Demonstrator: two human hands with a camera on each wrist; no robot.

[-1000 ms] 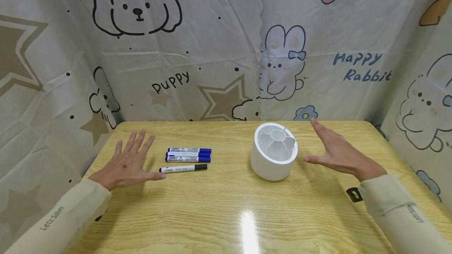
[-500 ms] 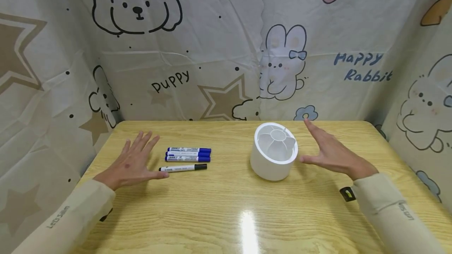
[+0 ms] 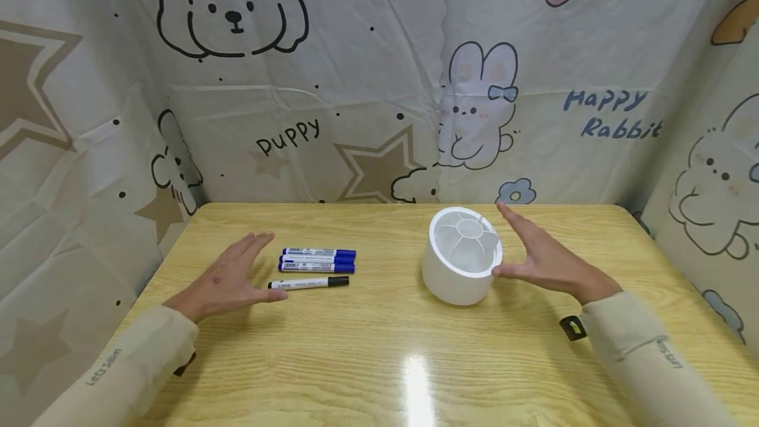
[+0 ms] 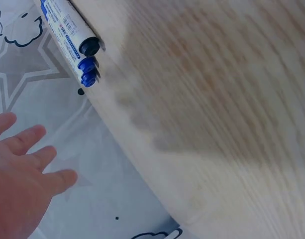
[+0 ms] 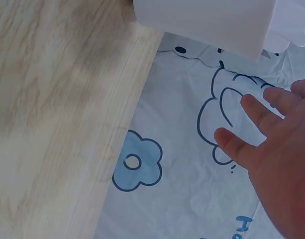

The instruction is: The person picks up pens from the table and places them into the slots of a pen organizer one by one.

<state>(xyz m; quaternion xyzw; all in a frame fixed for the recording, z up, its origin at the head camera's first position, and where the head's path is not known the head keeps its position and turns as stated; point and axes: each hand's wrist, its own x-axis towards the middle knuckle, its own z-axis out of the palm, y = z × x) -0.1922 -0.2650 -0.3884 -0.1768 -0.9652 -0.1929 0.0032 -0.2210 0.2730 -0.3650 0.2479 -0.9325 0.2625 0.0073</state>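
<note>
On the wooden table (image 3: 356, 348), my right hand (image 3: 554, 259) is empty, thumb and fingers spread wide beside the white holder (image 3: 453, 285); I can't tell if they touch. My left hand (image 3: 228, 282), also empty and open, is at the black-capped marker (image 3: 308, 283). The holder's slanted mouth shows partitions around a round middle. Three blue-capped markers (image 3: 317, 260) lie side by side; all four run left-right, caps rightward.

White, round, open-topped holder (image 3: 455, 285) with inner dividers on the worktop (image 3: 332, 354); at its nine o'clock, three blue-capped markers (image 3: 314, 259) lying side by side, black-capped marker (image 3: 307, 283) at their six o'clock.
</note>
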